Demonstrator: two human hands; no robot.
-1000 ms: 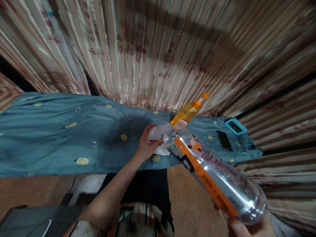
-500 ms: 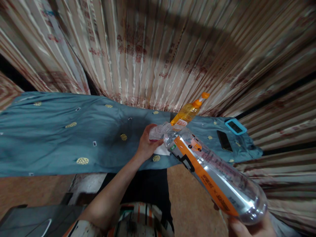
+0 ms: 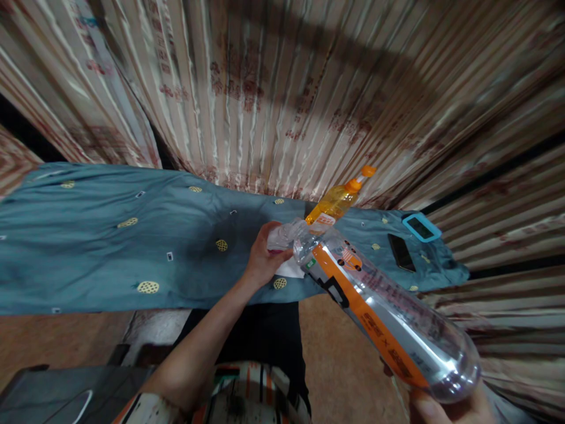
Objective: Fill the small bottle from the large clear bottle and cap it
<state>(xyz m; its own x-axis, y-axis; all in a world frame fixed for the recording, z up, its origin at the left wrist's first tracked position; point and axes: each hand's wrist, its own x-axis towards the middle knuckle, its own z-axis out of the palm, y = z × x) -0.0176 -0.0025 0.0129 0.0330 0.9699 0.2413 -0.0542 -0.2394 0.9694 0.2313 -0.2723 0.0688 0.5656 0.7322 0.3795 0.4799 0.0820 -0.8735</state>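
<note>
A big clear plastic bottle (image 3: 388, 312) with an orange and grey label slants across the view, its neck toward the upper left. My right hand (image 3: 450, 406) is closed around its base end, partly cut off by the lower edge. At the neck end, my left hand (image 3: 265, 253) wraps round a small clear plastic container (image 3: 282, 235). The bottle's mouth meets or overlaps this container; I cannot tell whether they touch. A white sheet (image 3: 290, 269) lies below, partly hidden. Just behind the neck stands a pump bottle (image 3: 333, 203) with amber liquid and an orange top.
A teal cloth (image 3: 101, 247) with pineapple prints covers the long table. On its right end lie a black phone (image 3: 401, 252) and a light-blue framed device (image 3: 422, 227). Pleated curtains (image 3: 265, 100) hang behind. A grey surface (image 3: 53, 394) is at lower left.
Almost nothing differs. The large bottle's base end has shifted very slightly to the right; both hands keep their hold.
</note>
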